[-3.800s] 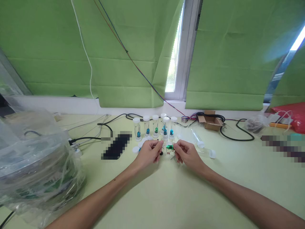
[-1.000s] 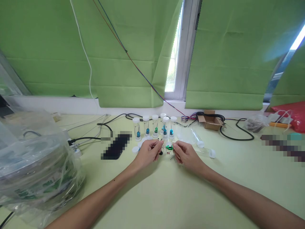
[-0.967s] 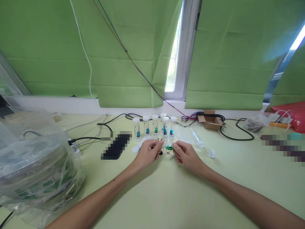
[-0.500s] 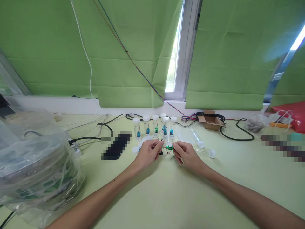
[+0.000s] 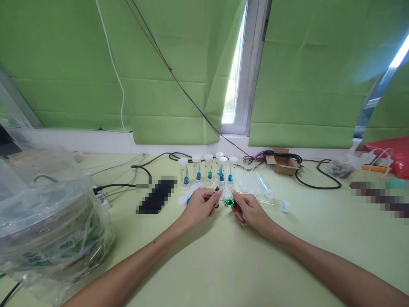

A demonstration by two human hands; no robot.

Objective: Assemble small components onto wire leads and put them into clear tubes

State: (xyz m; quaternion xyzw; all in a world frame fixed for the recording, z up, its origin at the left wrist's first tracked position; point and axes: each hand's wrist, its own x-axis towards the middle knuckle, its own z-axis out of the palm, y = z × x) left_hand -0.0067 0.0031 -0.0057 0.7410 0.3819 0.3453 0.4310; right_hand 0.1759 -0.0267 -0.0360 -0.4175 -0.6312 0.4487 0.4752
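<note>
Between finger and thumb, my right hand (image 5: 251, 207) grips a small shiny green metal part (image 5: 228, 202) with a thin shaft pointing left. My left hand (image 5: 202, 205) is pinched close beside it, around something thin and dark that the fingers mostly hide. Small loose bits, some reddish (image 5: 226, 205), lie on the table between the hands. Just beyond stand several clear tubes with white caps (image 5: 208, 168), each holding a blue or green part. A capped tube (image 5: 275, 204) lies on its side right of my right hand.
A black phone-like slab (image 5: 156, 196), partly pixelated, lies left of my hands. Far left sits a large plastic-wrapped spool (image 5: 54, 230). An open cardboard box (image 5: 283, 163) and black cables (image 5: 319, 185) are at the back right, with a red bag (image 5: 394, 155) beyond.
The green part in my right hand has dipped slightly and tilted. My left fingers have shifted a little right, toward it. The surroundings look unchanged.
</note>
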